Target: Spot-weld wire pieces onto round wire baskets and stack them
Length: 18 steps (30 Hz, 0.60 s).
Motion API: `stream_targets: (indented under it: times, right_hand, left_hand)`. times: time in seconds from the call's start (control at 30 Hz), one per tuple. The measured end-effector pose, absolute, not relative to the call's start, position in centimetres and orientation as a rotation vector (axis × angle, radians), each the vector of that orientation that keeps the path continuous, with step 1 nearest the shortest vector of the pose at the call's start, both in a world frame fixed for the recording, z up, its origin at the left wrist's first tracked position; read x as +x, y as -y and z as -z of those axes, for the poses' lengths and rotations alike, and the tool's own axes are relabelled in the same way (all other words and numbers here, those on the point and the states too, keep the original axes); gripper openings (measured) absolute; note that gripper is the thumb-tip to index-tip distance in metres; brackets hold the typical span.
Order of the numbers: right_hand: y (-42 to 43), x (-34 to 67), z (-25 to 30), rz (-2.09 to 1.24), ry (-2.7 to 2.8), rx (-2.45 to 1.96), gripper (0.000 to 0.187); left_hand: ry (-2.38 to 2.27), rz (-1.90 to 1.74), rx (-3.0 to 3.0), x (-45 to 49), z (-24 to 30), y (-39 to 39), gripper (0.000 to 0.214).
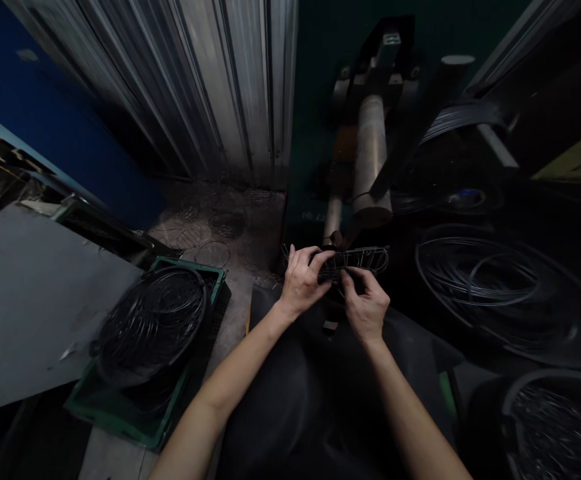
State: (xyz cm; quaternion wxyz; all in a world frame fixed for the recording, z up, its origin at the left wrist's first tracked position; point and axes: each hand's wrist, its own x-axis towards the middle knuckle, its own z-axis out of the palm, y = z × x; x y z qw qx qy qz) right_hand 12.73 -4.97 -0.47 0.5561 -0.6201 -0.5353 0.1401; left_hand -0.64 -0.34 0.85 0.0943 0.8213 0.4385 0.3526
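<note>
Both bare hands are at a small wire frame, which sits in the middle of the scene, just in front of a dark green machine. The left hand holds the frame toward its left end, fingers arched over the far side and thumb on the near side. The right hand has its thumb and fingertips drawn narrow in a pinch at the near side of the frame, whose right end extends past them. The light is poor there, so whether the frame touches the end of the lower rod is hard to say. Above and to the right of that rod, a thick metal cylinder juts from the machine.

A dark apron spreads below the hands. To the left, a round black basin full of wire rings rests on a green crate, beside a grey panel. More rings lie on the floor farther off. To the right is a loose wire coil, and at the near right a bucket holds many small metal pieces.
</note>
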Motion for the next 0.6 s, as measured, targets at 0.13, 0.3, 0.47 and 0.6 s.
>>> stream_targets:
  times: [0.13, 0.3, 0.47, 0.6]
  right_hand:
    - [4.88, 12.70, 0.48, -0.321, 1.267, -1.464, 0.023]
    - [4.60, 12.63, 0.50, -0.316, 1.263, -1.450, 0.021]
    - [4.47, 12.68, 0.54, -0.313, 1.276, -1.447, 0.021]
    - [4.54, 12.61, 0.26, -0.302, 1.285, -1.457, 0.022]
  left_hand:
    - [-1.296, -1.058, 2.429, -0.64, -0.80, 0.20, 0.056]
    - [-1.299, -1.058, 2.427, -0.59, -0.92, -0.05, 0.054]
    - [-1.315, -1.059, 2.448, -0.57, -1.12, -0.06, 0.054]
    - [-1.342, -1.067, 2.488, -0.69, -1.28, 0.07, 0.054]
